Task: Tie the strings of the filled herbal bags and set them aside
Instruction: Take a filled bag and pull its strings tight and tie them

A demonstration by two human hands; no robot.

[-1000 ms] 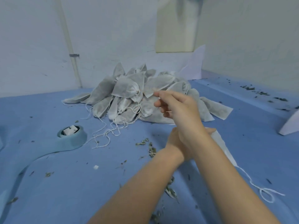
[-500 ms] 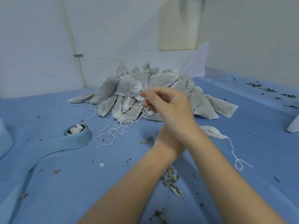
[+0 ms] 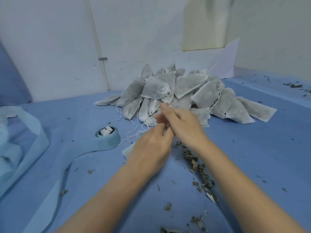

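I see white corner of herbal bag (image 3: 128,149) peeking left of left hand (image 3: 148,152), near centre of blue table (image 3: 252,157); rest hidden, so long axis and pointing unclear. Left hand fingers curled together, tips meeting right hand (image 3: 182,126); grip on bag or string I can't tell. Right hand fingers bunched, thumb raised, apparently pinching; string not visible. Pile of tied bags (image 3: 181,93) just beyond, far centre. Blue tape roll (image 3: 107,136) left.
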